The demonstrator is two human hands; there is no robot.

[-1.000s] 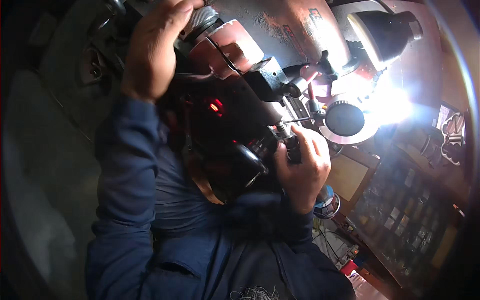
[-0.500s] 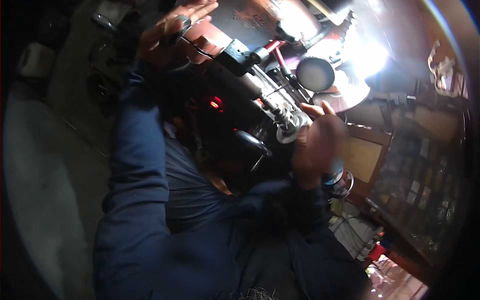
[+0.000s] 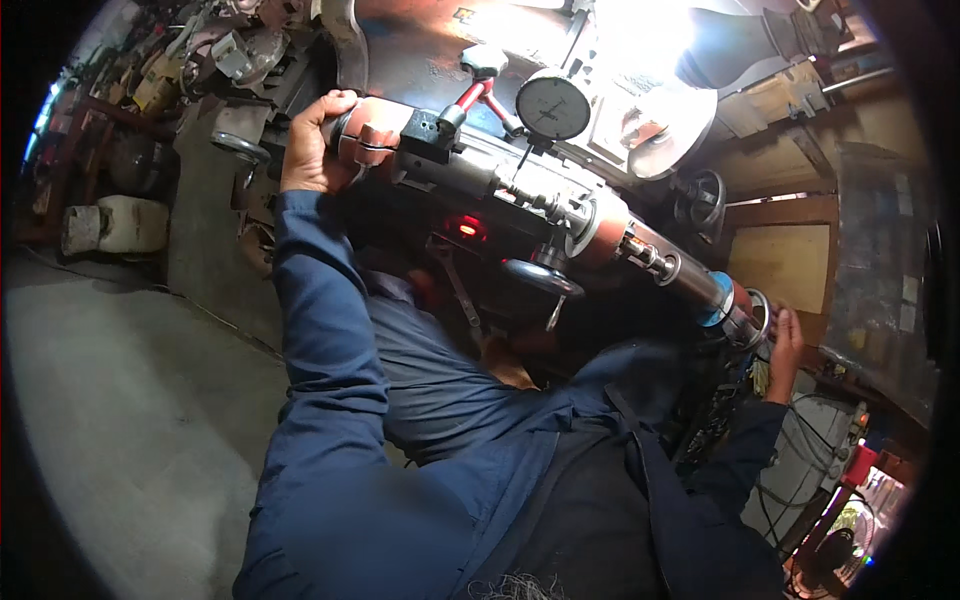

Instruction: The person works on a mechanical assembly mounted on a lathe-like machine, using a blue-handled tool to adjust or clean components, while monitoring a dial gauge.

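A lathe-like machine slants across the view, with a slim metal shaft (image 3: 545, 203) held lengthwise along it. My left hand (image 3: 308, 150) is closed around the left end of the machine, against a reddish rounded housing (image 3: 376, 130); part of its grip is hidden. At the far right end, the fingers of my right hand (image 3: 786, 345) curl at the rim of a metal handwheel (image 3: 764, 318). Between the hands, a round dial gauge (image 3: 553, 104) stands over the shaft, near a red-and-black jointed stand (image 3: 474, 98). Right of the shaft sits a reddish fitting (image 3: 603, 228).
A second handwheel (image 3: 540, 277) juts from the machine's front, below a red indicator light (image 3: 467, 228). Nearby lies a wrench (image 3: 462, 290). Bright light glares behind the gauge. A pale canister (image 3: 130, 225) stands on the floor at left, and cables (image 3: 800, 440) hang at lower right.
My right hand has gone from the fitting at the shaft's end to the far right handwheel. My left hand's raised fingers have closed around the machine's left end. The view has shifted.
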